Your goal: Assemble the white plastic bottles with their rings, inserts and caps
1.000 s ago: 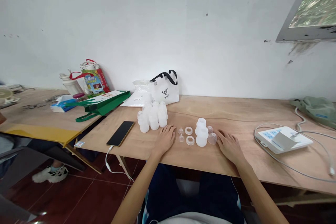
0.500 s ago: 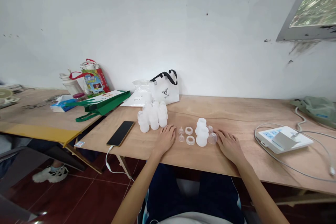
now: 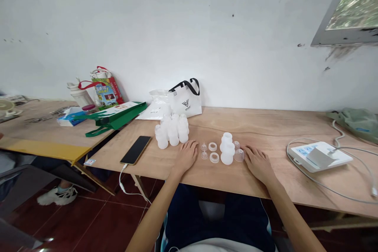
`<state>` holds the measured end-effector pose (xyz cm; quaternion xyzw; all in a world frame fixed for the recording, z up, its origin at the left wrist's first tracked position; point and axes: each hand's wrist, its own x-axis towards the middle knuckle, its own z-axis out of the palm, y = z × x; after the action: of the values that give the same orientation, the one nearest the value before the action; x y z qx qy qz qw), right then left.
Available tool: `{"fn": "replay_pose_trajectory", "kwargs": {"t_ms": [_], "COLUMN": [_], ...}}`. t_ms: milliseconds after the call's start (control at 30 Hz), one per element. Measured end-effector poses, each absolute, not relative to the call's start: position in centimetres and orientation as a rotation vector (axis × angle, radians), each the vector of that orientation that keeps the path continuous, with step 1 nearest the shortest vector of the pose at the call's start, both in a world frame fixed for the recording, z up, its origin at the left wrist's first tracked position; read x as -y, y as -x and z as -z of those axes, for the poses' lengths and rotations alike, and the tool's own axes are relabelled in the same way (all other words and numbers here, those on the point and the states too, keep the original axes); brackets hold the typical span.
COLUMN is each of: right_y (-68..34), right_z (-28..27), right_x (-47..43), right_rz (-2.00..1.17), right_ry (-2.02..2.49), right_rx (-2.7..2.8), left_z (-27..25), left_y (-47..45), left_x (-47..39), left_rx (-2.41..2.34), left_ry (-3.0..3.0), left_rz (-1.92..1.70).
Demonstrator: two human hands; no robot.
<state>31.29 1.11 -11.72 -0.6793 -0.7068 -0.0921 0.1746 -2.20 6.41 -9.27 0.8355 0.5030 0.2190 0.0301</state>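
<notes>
My left hand (image 3: 186,155) lies flat on the wooden table, fingers stretched out, holding nothing. Just right of it are two clear bottle nipples (image 3: 204,151), then two white screw rings (image 3: 214,158). Two frosted white baby bottle bodies (image 3: 227,153) stand beside the rings, one behind the other. Two clear domed caps (image 3: 239,155) sit between these bottles and my right hand (image 3: 257,161), which also rests flat and empty with its fingers extended. Behind my left hand stands a tight group of several white bottles (image 3: 173,136).
A phone (image 3: 136,150) on a charging cable lies left. A white bag (image 3: 186,104) with black handles and a green bag (image 3: 118,115) are behind. At right sits a white box-like device (image 3: 319,156) with cables. A person's shoe (image 3: 57,195) shows beneath the neighbouring table.
</notes>
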Motion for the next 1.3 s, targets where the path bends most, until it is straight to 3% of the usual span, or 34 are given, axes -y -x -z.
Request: {"fn": "replay_pose_trajectory", "kwargs": {"t_ms": [500,800,967,1133,1300], "right_y": [-31.2,-28.5,-23.7,-19.2,-17.7], "right_z": [11.7,6.3,4.7,6.2,8.1], "right_x": [-1.2,0.8,3.1,3.7,3.7], "right_rz": [0.181,0.086,0.189,0.339,0.201], "right_ry": [1.902,1.368,1.194,1.606,1.695], "right_rx": [1.958,1.278,1.762,2.151,2.275], "left_z": [5.9,3.2,4.8,4.8,2.6], "left_y": [1.8,1.1,0.8,1.0,2.1], "left_x": [-4.4,-1.9,-2.5,-3.0,-2.7], "left_rx": [-1.435,-1.135,-1.163,-1.240,-1.104], "left_ry": [-2.370,-2.453,-2.517,-2.395,-2.249], "left_rz": [-0.706,-0.454,-0.456,-0.549,-0.742]}}
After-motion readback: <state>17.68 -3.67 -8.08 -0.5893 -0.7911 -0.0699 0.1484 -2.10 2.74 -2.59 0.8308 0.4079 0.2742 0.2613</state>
